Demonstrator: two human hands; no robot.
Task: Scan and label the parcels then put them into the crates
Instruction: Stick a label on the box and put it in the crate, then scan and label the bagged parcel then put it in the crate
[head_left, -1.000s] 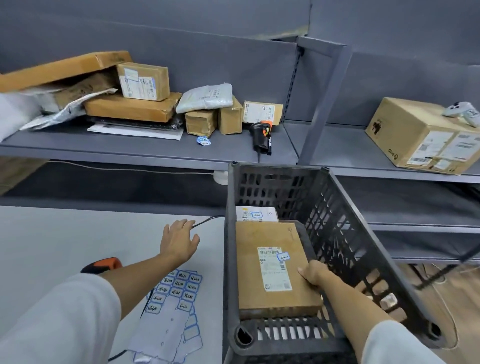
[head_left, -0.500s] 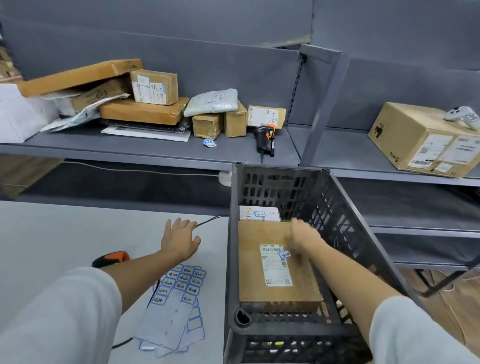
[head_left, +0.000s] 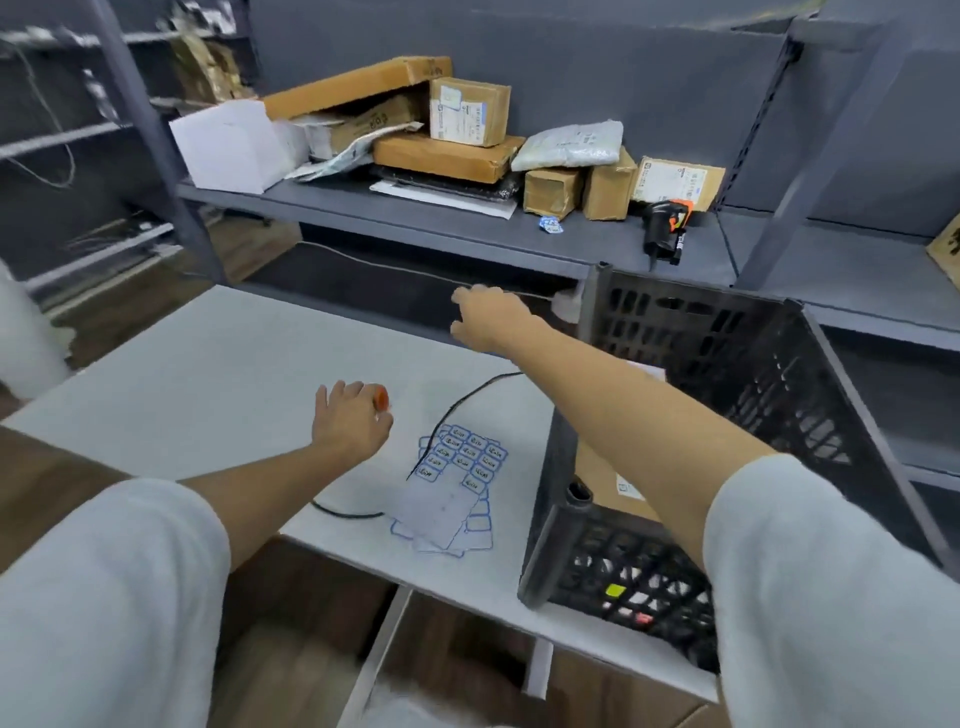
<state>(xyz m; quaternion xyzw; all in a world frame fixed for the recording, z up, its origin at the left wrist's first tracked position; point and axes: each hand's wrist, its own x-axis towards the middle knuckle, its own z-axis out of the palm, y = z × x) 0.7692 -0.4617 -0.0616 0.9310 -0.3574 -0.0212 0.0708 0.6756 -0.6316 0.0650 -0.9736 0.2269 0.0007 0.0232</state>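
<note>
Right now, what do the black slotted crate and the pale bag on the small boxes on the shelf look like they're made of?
The black slotted crate looks like moulded plastic, matte: its walls form a regular grid of slots. The pale grey bag on the small brown boxes looks like soft plastic film, slightly glossy and wrinkled; probably a poly mailer.

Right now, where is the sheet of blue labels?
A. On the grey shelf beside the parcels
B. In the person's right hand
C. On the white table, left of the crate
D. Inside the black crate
C: the label sheet lies flat on the white table, between the left hand and the black crate.
</note>
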